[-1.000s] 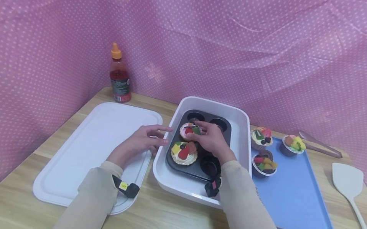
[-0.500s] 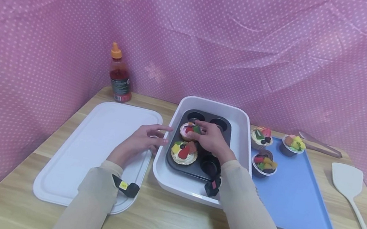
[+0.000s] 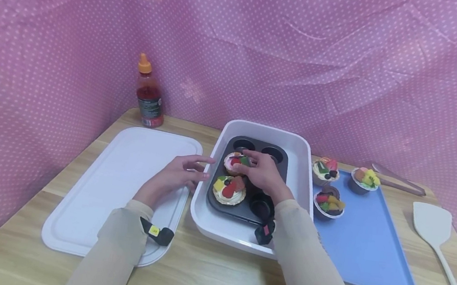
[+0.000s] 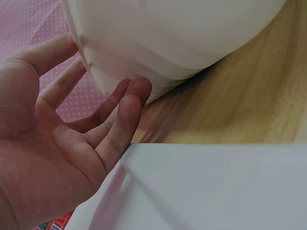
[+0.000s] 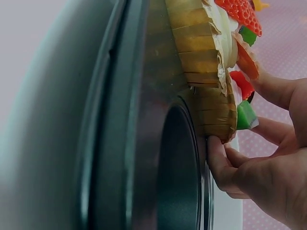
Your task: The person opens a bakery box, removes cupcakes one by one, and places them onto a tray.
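Tart [image 3: 233,164], one: is found midway along the left edge of the pan [image 3: 236,213]; is pinched by the right hand [image 3: 265,172]. Judged light, its topping [image 5: 245,116] easily marred; best taken by the gold case [image 5: 216,112]. Bin [image 3: 224,238]: left rim is touched by the relaxed left hand [image 3: 174,175].

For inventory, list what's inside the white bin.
A muffin pan bearing a near tart and a far tart. The right hand hides part of the pan; what's underneath is covered.

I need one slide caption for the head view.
Right hand holding a cupcake at the muffin pan, left hand by the tub.
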Motion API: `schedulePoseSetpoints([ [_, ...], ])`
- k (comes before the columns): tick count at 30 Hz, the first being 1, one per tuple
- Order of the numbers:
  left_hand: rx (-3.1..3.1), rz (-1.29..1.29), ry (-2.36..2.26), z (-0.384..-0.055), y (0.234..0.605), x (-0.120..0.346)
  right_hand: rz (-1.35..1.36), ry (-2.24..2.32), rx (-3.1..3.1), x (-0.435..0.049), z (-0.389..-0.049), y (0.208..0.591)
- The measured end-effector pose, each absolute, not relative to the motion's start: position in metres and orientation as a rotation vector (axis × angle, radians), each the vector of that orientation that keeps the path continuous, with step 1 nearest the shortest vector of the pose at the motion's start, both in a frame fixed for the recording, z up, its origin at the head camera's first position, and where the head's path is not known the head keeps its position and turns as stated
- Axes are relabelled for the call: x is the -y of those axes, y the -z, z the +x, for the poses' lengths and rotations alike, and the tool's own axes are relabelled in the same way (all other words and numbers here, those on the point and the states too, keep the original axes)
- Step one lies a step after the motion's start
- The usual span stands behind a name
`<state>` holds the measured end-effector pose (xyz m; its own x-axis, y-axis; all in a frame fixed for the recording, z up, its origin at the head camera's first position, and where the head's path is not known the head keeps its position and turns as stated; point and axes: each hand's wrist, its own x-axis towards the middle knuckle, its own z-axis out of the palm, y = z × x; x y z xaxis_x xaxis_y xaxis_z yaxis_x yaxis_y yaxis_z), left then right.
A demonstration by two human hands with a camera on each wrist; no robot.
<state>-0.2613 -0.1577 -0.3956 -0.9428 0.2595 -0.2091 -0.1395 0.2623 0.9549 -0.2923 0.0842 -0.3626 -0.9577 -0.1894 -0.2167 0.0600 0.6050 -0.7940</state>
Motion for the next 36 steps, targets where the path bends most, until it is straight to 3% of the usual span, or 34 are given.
schedulePoseSetpoints([
  [36,-2.213,0.107,-1.718,-0.2638,0.3985,0.1589,-0.093,1.363,-2.501,-0.0873,-0.2937,0.364],
])
